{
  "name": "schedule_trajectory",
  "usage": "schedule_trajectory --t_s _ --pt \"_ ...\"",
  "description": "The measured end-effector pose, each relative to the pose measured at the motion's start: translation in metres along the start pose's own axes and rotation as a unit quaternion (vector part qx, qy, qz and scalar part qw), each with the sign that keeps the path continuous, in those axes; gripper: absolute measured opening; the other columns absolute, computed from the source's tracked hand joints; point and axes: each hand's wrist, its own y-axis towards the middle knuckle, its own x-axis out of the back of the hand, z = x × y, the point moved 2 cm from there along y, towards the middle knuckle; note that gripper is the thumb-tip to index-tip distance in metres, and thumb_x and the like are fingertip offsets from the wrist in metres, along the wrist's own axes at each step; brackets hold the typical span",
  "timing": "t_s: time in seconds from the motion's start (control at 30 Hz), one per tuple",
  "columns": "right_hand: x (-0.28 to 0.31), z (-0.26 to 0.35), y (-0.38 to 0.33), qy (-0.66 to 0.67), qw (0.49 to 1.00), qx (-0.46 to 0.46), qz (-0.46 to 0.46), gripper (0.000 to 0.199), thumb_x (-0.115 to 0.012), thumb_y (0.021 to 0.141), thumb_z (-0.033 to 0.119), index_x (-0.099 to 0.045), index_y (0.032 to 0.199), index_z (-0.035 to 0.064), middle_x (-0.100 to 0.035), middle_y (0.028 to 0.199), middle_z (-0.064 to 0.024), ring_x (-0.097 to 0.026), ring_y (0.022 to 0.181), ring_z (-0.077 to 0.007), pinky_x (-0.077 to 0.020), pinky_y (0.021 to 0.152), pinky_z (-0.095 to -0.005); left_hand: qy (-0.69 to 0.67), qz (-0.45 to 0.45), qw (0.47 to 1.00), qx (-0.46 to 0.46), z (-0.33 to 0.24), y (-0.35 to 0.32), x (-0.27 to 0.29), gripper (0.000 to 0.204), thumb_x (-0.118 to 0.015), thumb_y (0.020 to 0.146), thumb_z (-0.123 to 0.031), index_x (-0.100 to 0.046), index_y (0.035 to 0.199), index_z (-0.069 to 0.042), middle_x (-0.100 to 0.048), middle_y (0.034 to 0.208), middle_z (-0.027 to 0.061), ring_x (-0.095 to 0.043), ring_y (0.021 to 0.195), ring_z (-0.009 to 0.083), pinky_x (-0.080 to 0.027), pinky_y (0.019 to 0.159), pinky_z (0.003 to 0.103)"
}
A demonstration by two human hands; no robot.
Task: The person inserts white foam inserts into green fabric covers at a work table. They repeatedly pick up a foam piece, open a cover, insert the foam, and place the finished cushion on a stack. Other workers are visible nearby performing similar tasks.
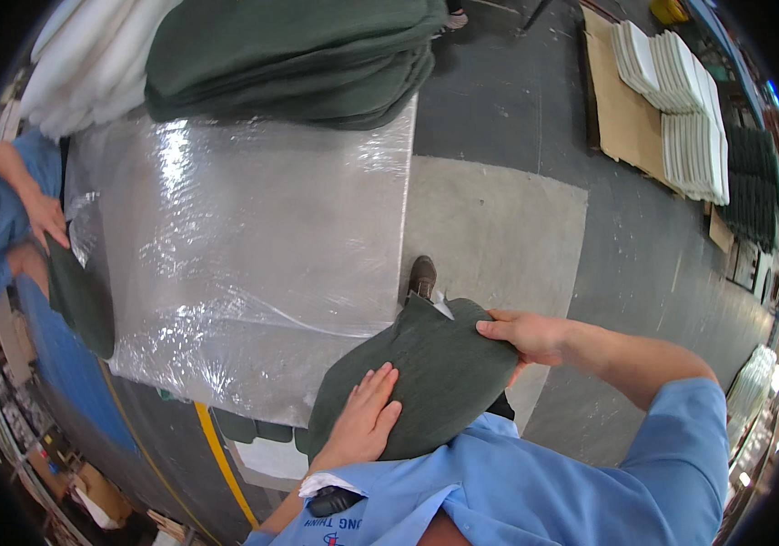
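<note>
A dark green felt-like sheet (435,382) with rounded edges is held in front of my body, beside the near right corner of a table. My right hand (528,335) pinches its right edge, thumb on top and the other fingers underneath. Flat on the left part of the same sheet lies my left hand (367,419), fingers stretched out. A notch in the sheet's far edge shows a small white patch. At the table's far end rests a thick pile of similar dark green sheets (289,64).
Clear plastic film covers the table (262,209). White padded pieces (89,64) are heaped at its far left. On the left, a co-worker in blue (21,200) holds another green sheet (80,305). White stacked pieces (694,146) stand on cardboard (622,100) at the far right.
</note>
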Motion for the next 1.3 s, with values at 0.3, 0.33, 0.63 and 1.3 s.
schedule_trajectory --t_s 0.3,0.33,0.63,1.3 --pt "0.014 0.025 0.107 -0.172 0.977 -0.088 -0.086 0.066 -0.044 0.110 0.056 -0.057 0.144 0.0011 -0.063 0.141 -0.0199 -0.064 0.126 -0.0320 -0.0544 0.103 -0.0498 -0.010 -0.013 1.000 0.003 0.021 0.008 -0.029 0.051 -0.048 0.109 -0.025 -0.048 0.156 -0.006 -0.041 0.166 0.0161 -0.031 0.156 0.0373 -0.022 0.128 0.050" --pt "0.014 0.026 0.115 -0.184 0.977 -0.071 -0.085 0.067 -0.044 0.109 0.058 -0.059 0.142 0.0017 -0.064 0.139 -0.0200 -0.065 0.125 -0.0324 -0.0541 0.103 -0.0500 -0.004 -0.023 1.000 0.001 0.020 0.006 -0.034 0.050 -0.048 0.108 -0.025 -0.049 0.155 -0.006 -0.041 0.165 0.0164 -0.032 0.156 0.0373 -0.022 0.128 0.050" --pt "-0.010 0.056 0.103 -0.256 0.960 0.112 -0.018 0.081 -0.050 0.101 0.071 -0.060 0.143 0.0026 -0.065 0.137 -0.0187 -0.063 0.125 -0.0303 -0.0511 0.105 -0.0463 0.059 -0.343 0.932 0.102 0.050 -0.028 -0.024 0.056 -0.070 0.095 -0.024 -0.056 0.144 -0.003 -0.065 0.135 0.0223 -0.057 0.132 0.0404 -0.045 0.113 0.047" --pt "-0.198 0.118 0.118 -0.693 0.604 0.313 -0.238 0.051 -0.060 0.101 0.054 -0.076 0.121 0.0105 -0.074 0.117 -0.0214 -0.068 0.113 -0.0431 -0.0541 0.097 -0.0514 0.004 -0.429 0.890 0.155 0.125 -0.062 0.039 0.040 -0.069 0.097 -0.041 -0.064 0.104 -0.002 -0.072 0.090 0.0213 -0.070 0.088 0.0418 -0.053 0.078 0.049"
